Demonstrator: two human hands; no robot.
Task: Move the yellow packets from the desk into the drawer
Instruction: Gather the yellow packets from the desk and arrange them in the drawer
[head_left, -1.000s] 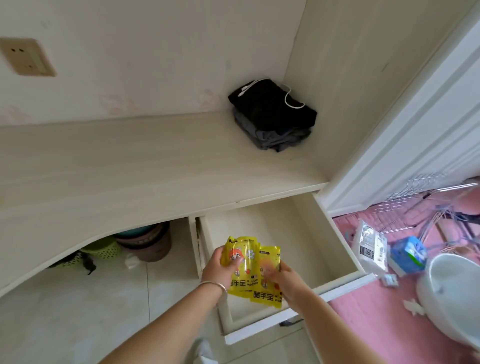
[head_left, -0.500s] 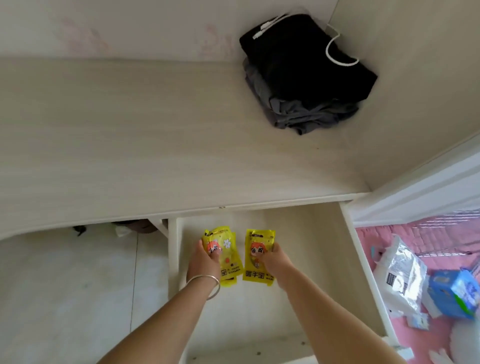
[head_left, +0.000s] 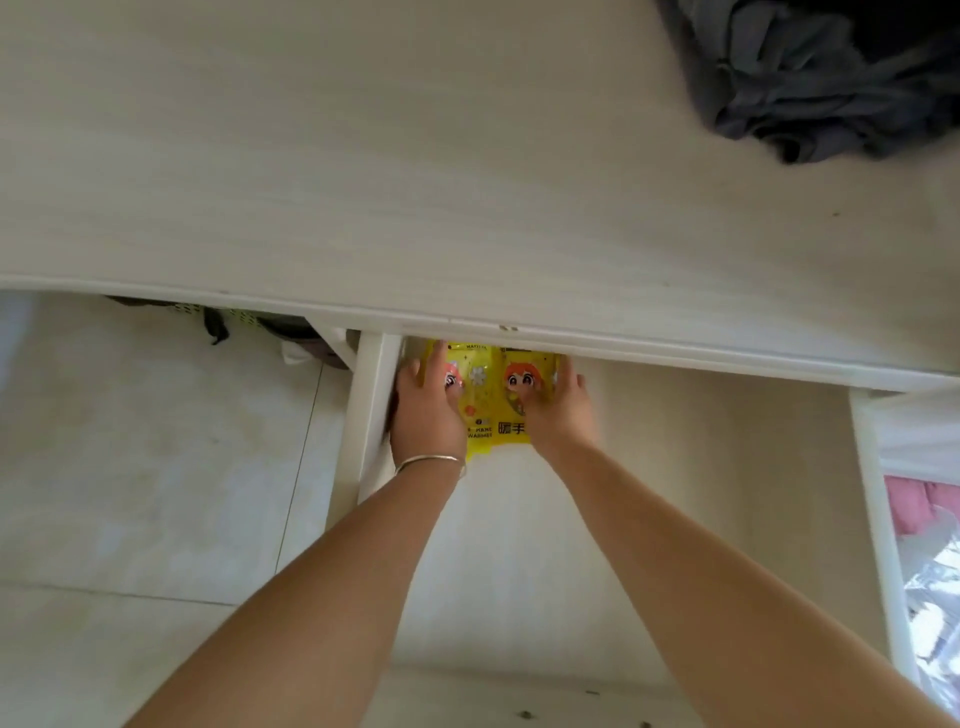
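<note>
The yellow packets (head_left: 491, 395) lie side by side on the floor of the open drawer (head_left: 675, 493), at its back left corner, their tops partly hidden under the desk's front edge (head_left: 519, 332). My left hand (head_left: 426, 410), with a bangle at the wrist, presses flat on the left packet with straight fingers. My right hand (head_left: 558, 410) rests flat on the right packet in the same way. Both forearms reach in from the bottom of the view.
The pale wooden desk top (head_left: 415, 156) fills the upper view, with a dark bundle of cloth (head_left: 821, 78) at its far right. A tiled floor (head_left: 130, 467) lies left of the drawer. Baskets (head_left: 234, 317) sit under the desk. Pink cloth (head_left: 914, 504) lies right.
Both hands have carried the packets from above the drawer down to its back left corner and laid them flat. The view has moved closer and looks more steeply down.
</note>
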